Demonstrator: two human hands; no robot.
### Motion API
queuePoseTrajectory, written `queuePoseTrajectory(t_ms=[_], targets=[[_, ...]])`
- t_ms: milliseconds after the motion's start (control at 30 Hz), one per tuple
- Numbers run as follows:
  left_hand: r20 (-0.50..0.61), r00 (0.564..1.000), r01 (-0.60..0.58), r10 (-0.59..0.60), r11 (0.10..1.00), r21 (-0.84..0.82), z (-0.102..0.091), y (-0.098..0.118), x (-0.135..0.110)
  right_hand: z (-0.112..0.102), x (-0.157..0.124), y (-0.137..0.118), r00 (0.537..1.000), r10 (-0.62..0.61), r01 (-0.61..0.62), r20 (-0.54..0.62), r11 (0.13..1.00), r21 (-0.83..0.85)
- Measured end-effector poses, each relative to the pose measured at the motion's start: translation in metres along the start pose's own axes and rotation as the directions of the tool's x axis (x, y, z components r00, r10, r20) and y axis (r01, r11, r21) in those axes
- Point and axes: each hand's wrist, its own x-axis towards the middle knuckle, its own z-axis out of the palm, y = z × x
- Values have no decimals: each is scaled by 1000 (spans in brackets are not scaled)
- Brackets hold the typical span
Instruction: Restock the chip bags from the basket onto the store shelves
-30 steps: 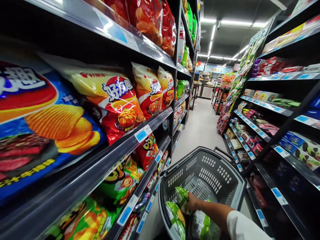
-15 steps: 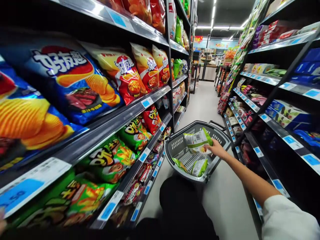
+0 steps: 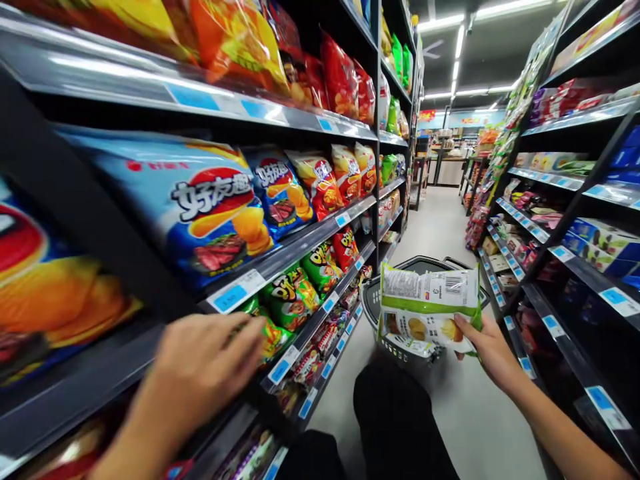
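Green snack bag (image 3: 429, 308) in right hand (image 3: 487, 350)

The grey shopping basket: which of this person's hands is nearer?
The right hand, holding a snack bag in front of the basket; the left hand is farther away, at the shelf.

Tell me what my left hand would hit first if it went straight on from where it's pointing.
Your left hand would most likely meet the green snack bag right in front of it first, though the depth is hard to judge from this view.
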Motion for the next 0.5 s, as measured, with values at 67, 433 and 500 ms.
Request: queuePoseTrajectory(t_ms=[67,433,500], targets=[[45,998,-43,42,999,25,17,56,-4,15,-14,-1,996,70,-74,48,994,85],[-33,954,291,-299,945,-152,95,195,-51,58,-78,-1,906,206,-218,370,976,-9],[-58,951,288,-302,941,-176,93,187,-59,58,-84,-4,908,137,-134,396,990,-37]])
